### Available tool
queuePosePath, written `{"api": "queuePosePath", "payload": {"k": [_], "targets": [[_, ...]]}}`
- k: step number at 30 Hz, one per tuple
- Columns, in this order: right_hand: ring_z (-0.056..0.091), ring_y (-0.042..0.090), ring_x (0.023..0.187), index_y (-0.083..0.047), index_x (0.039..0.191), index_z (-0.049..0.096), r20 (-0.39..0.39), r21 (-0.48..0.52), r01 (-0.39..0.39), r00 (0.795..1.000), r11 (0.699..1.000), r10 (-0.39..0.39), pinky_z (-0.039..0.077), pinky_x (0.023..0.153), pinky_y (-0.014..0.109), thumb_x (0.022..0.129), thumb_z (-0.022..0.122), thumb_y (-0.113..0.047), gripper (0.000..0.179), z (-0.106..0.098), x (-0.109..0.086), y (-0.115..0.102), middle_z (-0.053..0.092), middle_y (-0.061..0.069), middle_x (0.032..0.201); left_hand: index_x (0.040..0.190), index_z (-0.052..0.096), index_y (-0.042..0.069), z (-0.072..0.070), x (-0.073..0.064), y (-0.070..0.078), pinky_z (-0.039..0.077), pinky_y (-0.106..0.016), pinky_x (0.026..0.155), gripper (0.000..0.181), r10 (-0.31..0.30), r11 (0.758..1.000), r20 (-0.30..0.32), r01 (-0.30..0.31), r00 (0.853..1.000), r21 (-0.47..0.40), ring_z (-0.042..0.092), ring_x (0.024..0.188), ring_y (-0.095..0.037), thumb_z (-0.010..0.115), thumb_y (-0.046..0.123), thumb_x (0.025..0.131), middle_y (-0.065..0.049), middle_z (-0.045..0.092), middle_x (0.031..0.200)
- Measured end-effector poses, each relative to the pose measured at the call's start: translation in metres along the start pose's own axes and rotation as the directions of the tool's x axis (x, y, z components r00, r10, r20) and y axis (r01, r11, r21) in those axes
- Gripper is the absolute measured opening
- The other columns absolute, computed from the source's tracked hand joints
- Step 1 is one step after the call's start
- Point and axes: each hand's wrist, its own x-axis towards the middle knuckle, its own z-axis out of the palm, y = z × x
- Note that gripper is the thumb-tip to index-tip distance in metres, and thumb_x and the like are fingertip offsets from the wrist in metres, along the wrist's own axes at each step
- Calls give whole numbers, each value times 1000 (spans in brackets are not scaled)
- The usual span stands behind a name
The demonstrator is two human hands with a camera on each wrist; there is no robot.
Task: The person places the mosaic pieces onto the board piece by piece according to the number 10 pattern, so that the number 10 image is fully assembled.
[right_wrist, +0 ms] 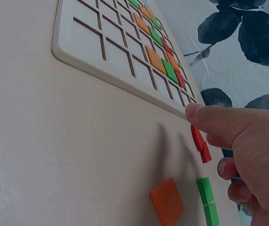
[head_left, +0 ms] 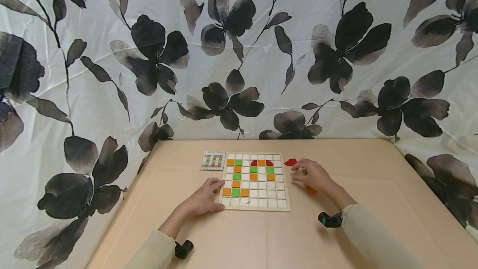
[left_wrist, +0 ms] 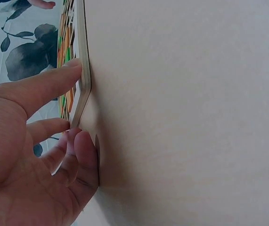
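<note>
A pale gridded board (head_left: 257, 209) lies on the table, with orange, green and red pieces in some of its cells. My left hand (head_left: 206, 196) rests at the board's left side, thumb near the front corner and a finger farther up. In the left wrist view the thumb (left_wrist: 61, 80) touches the board's edge. Over the table right of the board, my right hand (head_left: 315, 176) is close to red pieces (head_left: 290, 162). Its thumb (right_wrist: 209, 117) reaches past these in the right wrist view, other fingers loosely bent. No piece shows between its fingers.
A small card (head_left: 213, 161) with a coloured grid pattern lies beyond the board's upper left. Green pieces (right_wrist: 208, 202) and an orange piece (right_wrist: 167, 200) lie on the table below the right hand. A floral cloth (head_left: 284, 65) hangs behind the table.
</note>
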Motion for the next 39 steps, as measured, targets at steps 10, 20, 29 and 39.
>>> {"api": "queuePosePath", "payload": {"k": [10,20,29,39], "targets": [[54,32,110,-12,107,71,-1,15,-55,998,998,55,46,97,52,83,76,-24,27,-10,-4,18,61,10,117,148,38,5,-1,1,-1,35,-44,99,81,6,1000,5,-6,1000,-7,41,111,-19,79,25,81,-6,35,136],[54,36,110,-10,111,70,-14,-10,-96,995,995,95,45,97,55,84,75,-23,30,-15,-7,35,59,15,121,147,39,6,-2,0,0,35,-43,99,80,3,1000,5,-3,1000,4,41,111,-20,79,25,81,-6,35,136],[54,39,109,-5,112,69,-39,-60,-79,996,995,76,43,95,59,83,74,-16,31,-21,-8,52,59,20,121,147,39,6,-1,1,-1,36,-43,98,80,6,1000,9,-6,1000,-1,42,111,-19,79,26,81,-7,35,136],[55,40,109,-2,114,67,-29,-49,-92,995,995,91,41,96,61,84,72,-13,33,-23,-10,61,60,21,118,147,39,6,-1,1,-1,36,-43,97,80,1,1000,9,-1,1000,1,42,111,-19,78,26,81,-6,35,135]]}}
